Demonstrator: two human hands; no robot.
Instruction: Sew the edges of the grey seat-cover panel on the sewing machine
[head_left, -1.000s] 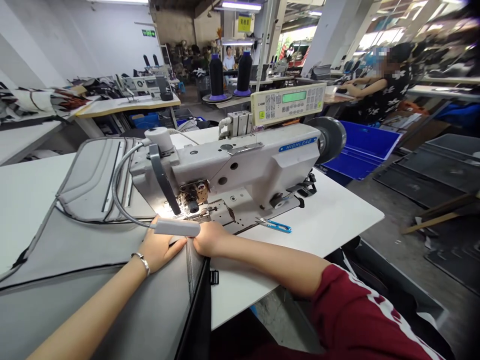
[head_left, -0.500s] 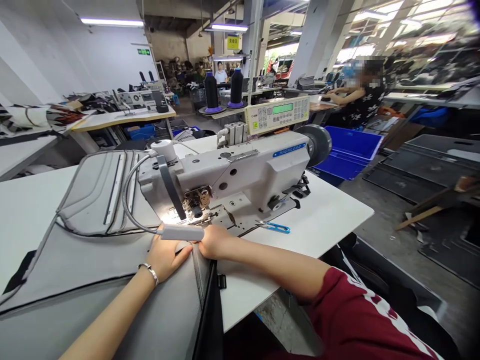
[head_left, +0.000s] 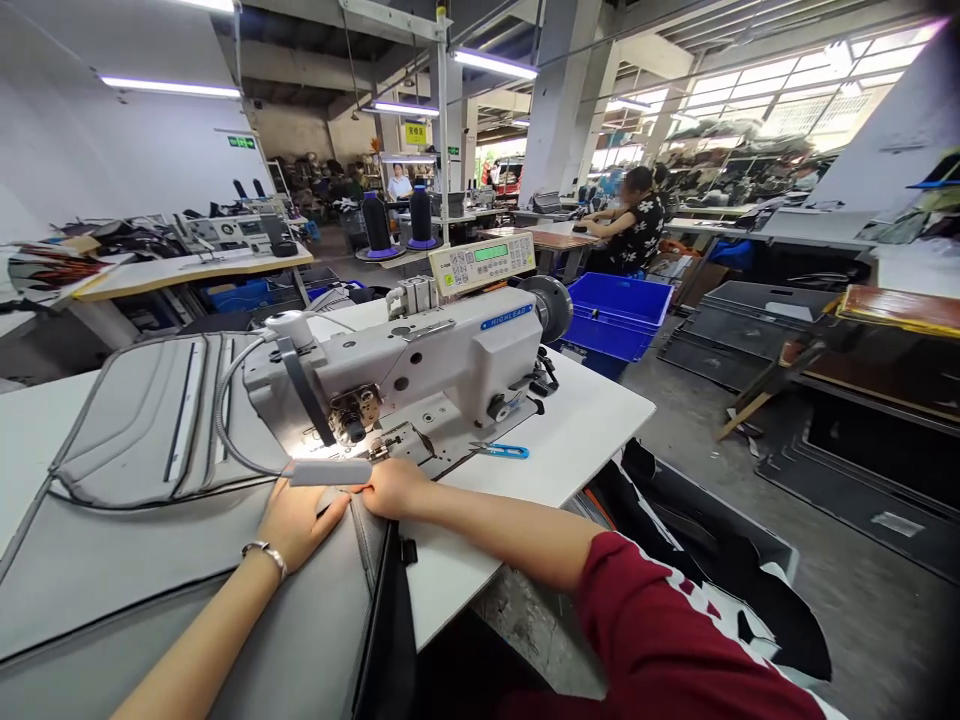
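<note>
A large grey padded cover [head_left: 142, 545] with dark piping lies over the table and runs up to the needle area of a sewing machine [head_left: 442, 365]. My left hand [head_left: 298, 525] rests palm down on the cover, thumb spread, its fingertips partly hidden behind the lamp head [head_left: 330, 474]. Close beside it, my right hand [head_left: 396, 490] is closed on the cover's right edge, near the presser foot. The lamp lights the stitching spot, which it partly blocks from view. Blue-handled thread snips [head_left: 501, 451] lie on the table right of the machine bed.
The white table [head_left: 592, 410] ends at a corner on the right. Behind the machine stand two dark thread cones [head_left: 421, 218] and a control panel [head_left: 484, 262]. Beyond are a blue crate [head_left: 619, 305] and a seated person [head_left: 634, 225]. Dark cut pieces [head_left: 697, 560] fill a bin below right.
My view has turned right and tilted up a little, so the machine and hands appear farther left. Both hands keep nearly the same place on the cover.
</note>
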